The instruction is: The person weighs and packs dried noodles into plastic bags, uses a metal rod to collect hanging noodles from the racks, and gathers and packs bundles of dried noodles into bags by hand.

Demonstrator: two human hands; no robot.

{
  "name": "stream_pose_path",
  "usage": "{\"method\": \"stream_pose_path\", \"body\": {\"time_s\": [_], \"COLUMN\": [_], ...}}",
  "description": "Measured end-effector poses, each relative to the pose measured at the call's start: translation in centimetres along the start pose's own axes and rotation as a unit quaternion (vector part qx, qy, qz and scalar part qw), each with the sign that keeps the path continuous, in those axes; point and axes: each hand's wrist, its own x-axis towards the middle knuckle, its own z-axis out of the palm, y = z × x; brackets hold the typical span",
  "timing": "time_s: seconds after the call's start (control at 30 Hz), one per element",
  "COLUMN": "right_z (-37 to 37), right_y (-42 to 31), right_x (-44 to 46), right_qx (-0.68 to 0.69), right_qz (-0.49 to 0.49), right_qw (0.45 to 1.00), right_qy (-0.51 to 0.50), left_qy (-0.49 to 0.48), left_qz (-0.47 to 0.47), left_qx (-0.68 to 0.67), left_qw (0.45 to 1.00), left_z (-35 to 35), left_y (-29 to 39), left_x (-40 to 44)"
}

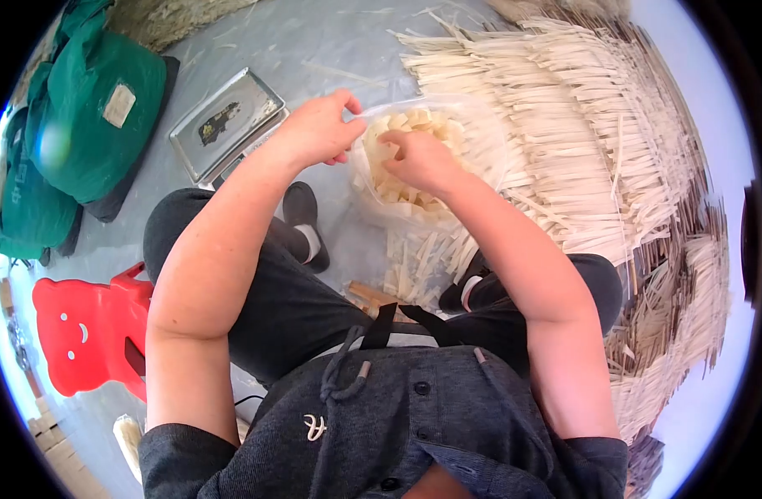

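Note:
A clear plastic bag (474,112) lies open on the floor ahead, with pale curled pieces (423,125) inside it. My left hand (321,129) is at the bag's left edge, fingers bent; whether it pinches the thin plastic is too small to tell. Over the pale pieces is my right hand (418,160), its fingers curled and thumb near the index finger. What lies between those fingers, if anything, cannot be made out. Left of my left hand sits a metal tray scale (227,125) with a dark patch on its pan.
A large pile of pale flat strips (556,125) rises on the right. Green sacks (102,108) stand at the upper left. A red plastic chair (86,333) with a smiling face is beside my left knee. Loose strips (418,262) lie between my feet.

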Motion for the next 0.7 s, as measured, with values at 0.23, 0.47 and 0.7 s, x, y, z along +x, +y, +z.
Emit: {"method": "stream_pose_path", "body": {"time_s": [0.23,0.47,0.7], "right_z": [-5.3,-3.0,-3.4], "right_y": [-1.0,0.5,1.2], "right_x": [-5.6,-7.4,-7.7], "right_qx": [-0.028,0.164,0.114], "right_qz": [0.021,-0.169,-0.21], "right_qw": [0.987,0.966,0.968], "right_qy": [-0.157,-0.11,-0.074], "left_qy": [-0.193,-0.316,-0.311], "left_qz": [-0.123,-0.138,-0.155], "left_qx": [0.163,-0.01,-0.048], "left_qw": [0.96,0.939,0.937], "left_z": [1.3,2.3,2.3], "left_y": [0.8,-0.8,-0.6], "left_x": [-2.3,-1.2,-2.0]}}
